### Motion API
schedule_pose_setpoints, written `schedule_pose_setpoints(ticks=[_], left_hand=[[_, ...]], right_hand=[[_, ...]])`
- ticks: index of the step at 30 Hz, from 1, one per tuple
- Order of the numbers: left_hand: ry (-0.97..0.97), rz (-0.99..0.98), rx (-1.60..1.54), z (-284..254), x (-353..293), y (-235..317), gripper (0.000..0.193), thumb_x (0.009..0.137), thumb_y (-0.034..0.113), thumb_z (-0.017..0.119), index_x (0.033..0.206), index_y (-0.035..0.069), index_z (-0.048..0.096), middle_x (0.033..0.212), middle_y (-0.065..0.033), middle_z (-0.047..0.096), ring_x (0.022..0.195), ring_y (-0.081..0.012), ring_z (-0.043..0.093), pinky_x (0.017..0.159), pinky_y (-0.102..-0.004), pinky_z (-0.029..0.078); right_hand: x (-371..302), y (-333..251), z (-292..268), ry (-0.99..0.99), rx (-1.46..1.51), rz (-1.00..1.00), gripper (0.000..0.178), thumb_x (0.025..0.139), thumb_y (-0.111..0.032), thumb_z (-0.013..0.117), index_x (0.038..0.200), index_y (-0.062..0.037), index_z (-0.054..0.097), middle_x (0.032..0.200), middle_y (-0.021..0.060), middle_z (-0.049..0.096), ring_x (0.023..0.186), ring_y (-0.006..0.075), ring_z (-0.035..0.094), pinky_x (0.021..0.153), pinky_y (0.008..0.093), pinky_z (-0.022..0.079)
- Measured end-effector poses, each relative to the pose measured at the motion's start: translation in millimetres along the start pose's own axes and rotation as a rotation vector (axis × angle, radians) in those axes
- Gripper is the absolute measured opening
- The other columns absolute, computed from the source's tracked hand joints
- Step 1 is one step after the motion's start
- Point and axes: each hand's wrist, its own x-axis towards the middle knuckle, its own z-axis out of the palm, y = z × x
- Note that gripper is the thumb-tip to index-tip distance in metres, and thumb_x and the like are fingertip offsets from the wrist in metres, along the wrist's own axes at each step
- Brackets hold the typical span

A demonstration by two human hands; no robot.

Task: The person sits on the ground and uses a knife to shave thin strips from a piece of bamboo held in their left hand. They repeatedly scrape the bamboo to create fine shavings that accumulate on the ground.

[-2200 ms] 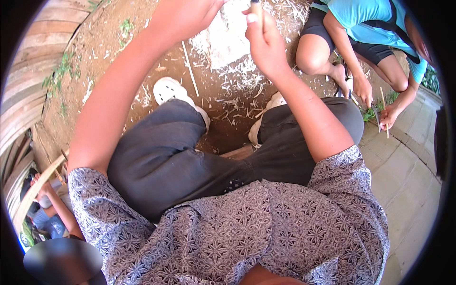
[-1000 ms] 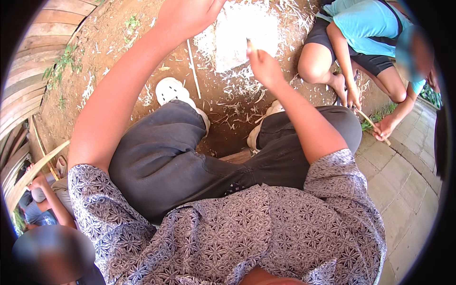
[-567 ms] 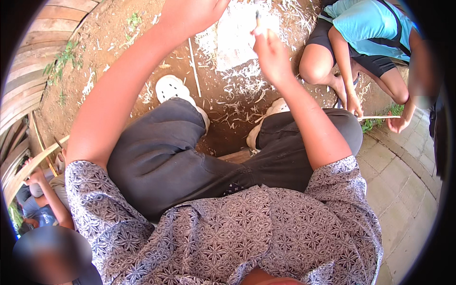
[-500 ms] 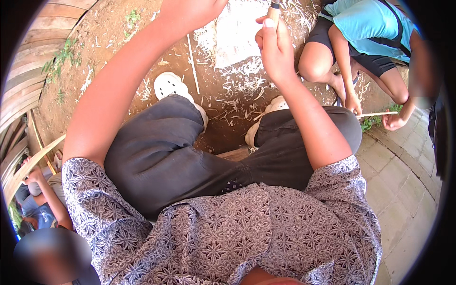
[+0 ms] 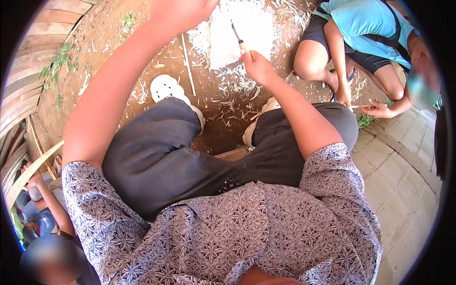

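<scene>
My right hand [image 5: 259,68] is closed round the light wooden handle of a knife [image 5: 239,39]. Its thin dark blade points up and slightly left, over a bright white sheet [image 5: 221,47] on the ground. My left hand [image 5: 185,10] is at the upper edge, left of the blade and apart from my right hand. Its fingers look curled, but the frame cuts them off in part, so I cannot make out what they hold.
Pale shavings [image 5: 237,83] litter the brown soil round the sheet. A thin pale stick [image 5: 188,64] lies left of it. At right, a crouching person in a turquoise shirt [image 5: 363,21] holds a thin strip [image 5: 362,106]. Slatted wood [image 5: 47,35] borders the left; another person sits lower left.
My right hand has come down and left with the knife, whose blade now shows over the sheet. My left hand has shifted slightly up and left. The person at right has lowered their head.
</scene>
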Motion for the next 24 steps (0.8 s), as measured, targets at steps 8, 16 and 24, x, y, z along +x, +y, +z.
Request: schedule_pose_setpoints(ticks=[8,16,24], left_hand=[[0.025,0.055,-0.178,2,-2,8,0.034,0.1,0.028,0.054,0.086,0.0,0.067,0.083,-0.0288,0.067,0.078,-0.048,0.065,0.073,-0.056,0.051],[0.041,0.029,-0.167,7,-2,3,0.034,0.1,0.028,0.054,0.084,0.0,0.067,0.081,-0.0289,0.066,0.077,-0.0477,0.065,0.07,-0.0552,0.051],[0.037,0.023,-0.114,4,-1,3,0.034,0.1,0.029,0.054,0.084,0.002,0.067,0.079,-0.0276,0.066,0.075,-0.0467,0.065,0.069,-0.0552,0.051]], right_hand=[[-4,2,5,0.26,0.292,-0.202,0.049,0.109,-0.042,0.038,0.107,-0.0007,0.065,0.091,0.0284,0.068,0.091,0.0463,0.066,0.085,0.0512,0.05],[7,13,9,0.395,0.537,-0.389,0.058,0.108,-0.051,0.037,0.102,0.001,0.064,0.092,0.0267,0.071,0.089,0.0421,0.068,0.086,0.0494,0.05],[12,16,8,0.163,0.161,-0.13,0.051,0.109,-0.041,0.04,0.113,0.0028,0.065,0.084,0.0193,0.068,0.08,0.0299,0.066,0.08,0.0427,0.052]])
